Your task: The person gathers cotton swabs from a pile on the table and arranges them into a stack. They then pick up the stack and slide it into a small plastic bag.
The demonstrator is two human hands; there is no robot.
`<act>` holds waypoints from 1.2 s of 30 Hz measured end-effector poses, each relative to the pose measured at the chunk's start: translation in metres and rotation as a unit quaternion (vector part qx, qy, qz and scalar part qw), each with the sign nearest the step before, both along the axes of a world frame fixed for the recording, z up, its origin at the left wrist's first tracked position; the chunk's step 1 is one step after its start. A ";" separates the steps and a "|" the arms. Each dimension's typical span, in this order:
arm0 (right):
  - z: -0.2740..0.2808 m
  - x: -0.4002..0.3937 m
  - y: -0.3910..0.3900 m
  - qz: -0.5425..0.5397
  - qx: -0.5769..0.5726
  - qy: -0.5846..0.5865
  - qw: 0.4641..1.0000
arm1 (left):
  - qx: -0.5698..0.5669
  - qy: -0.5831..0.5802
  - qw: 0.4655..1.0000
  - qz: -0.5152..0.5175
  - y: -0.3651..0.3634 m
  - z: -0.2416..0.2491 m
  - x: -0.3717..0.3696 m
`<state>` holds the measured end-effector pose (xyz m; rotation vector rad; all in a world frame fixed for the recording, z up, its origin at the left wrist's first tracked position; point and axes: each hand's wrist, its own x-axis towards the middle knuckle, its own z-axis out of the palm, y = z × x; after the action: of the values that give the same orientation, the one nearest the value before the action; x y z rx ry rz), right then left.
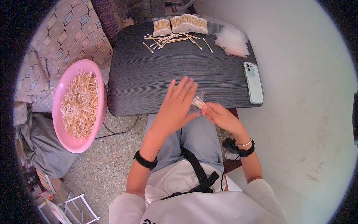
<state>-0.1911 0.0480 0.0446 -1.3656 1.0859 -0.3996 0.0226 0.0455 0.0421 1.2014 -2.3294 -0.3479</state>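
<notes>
My right hand [224,118] is closed around the near ends of a small bundle of cotton swabs [198,102], just past the table's front edge. The white tips of the bundle point up and to the left, toward my other hand. A clear plastic bag [201,94] shows around the bundle, partly hidden behind my fingers. My left hand [175,106] is open, its fingers stretched out and slightly blurred at the tips, its palm side over the bag and beside the swabs.
On the dark table [149,78], loose cotton swabs [171,40] lie before stacked swab bundles [181,24]. Clear plastic bags [233,41] are piled at the back right, above a phone [254,83]. Left of the table, a pink tub [56,108] holds many swabs.
</notes>
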 end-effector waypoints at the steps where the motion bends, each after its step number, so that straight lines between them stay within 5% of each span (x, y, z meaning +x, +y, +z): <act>1: 0.002 0.000 0.000 0.003 -0.004 0.010 1.000 | 0.007 0.015 1.000 0.022 0.008 0.000 -0.001; 12: -0.005 0.008 -0.006 0.066 -0.108 0.024 0.992 | 0.040 0.147 0.985 0.084 0.028 -0.018 -0.019; 24: -0.009 0.013 -0.003 0.052 -0.089 0.052 0.993 | -0.055 0.011 0.993 0.107 0.033 -0.033 -0.036; 30: -0.006 0.017 -0.004 0.046 -0.075 0.057 0.994 | -0.021 0.123 0.984 0.129 0.034 -0.024 -0.013; 36: -0.005 0.018 -0.005 0.042 -0.041 0.015 0.998 | 0.008 0.074 0.992 0.103 0.034 -0.026 0.004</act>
<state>-0.1729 0.0430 0.0393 -1.4890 1.0421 -0.3657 0.0263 0.0800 0.0158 1.3621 -2.0600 -0.3692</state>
